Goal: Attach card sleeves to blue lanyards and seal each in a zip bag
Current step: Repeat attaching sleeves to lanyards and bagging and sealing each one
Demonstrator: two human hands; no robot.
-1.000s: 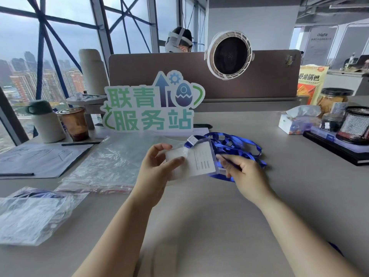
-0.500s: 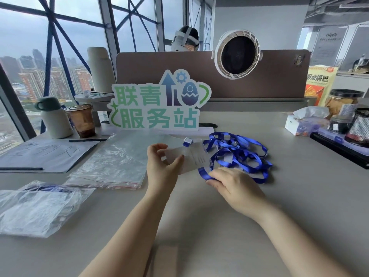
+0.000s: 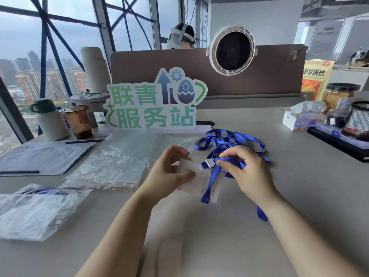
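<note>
Head view: the left hand (image 3: 169,172) pinches the clear card sleeve (image 3: 196,183) by its edge between thumb and fingertips, held above the desk (image 3: 299,186) to steady it. The right hand (image 3: 251,172) pinches a blue lanyard (image 3: 209,186) just behind its metal clip (image 3: 210,162), apparently aiming the clip at the sleeve's top. Zip bags (image 3: 111,164) wait at the left.

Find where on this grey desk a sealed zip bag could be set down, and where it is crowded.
Free: the bare grey desk right of the right hand, between the blue lanyard pile and the black tray; also the near edge between the forearms. Crowded: the left, with the stack of clear zip bags, the crumpled plastic bag and the paper sheet.
</note>
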